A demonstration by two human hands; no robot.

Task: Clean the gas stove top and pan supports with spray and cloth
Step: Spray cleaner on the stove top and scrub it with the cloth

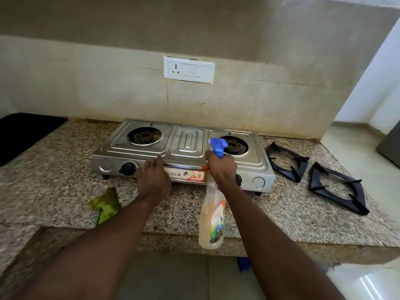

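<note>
A steel two-burner gas stove [186, 146] sits on the granite counter with both burners bare. My right hand [223, 169] grips the neck of a clear spray bottle [213, 221] with a blue nozzle pointing at the right burner. My left hand [153, 176] rests with straight fingers on the stove's front edge, above the label. Two black pan supports [287, 161] [337, 187] lie on the counter right of the stove. A crumpled green cloth [105, 205] lies on the counter to the left of my left forearm.
The speckled granite counter [54, 182] has its front edge below my forearms. A black mat [26, 133] lies at the far left. A white socket and switch plate [188, 69] is on the stained wall behind the stove. Floor tiles show at the right.
</note>
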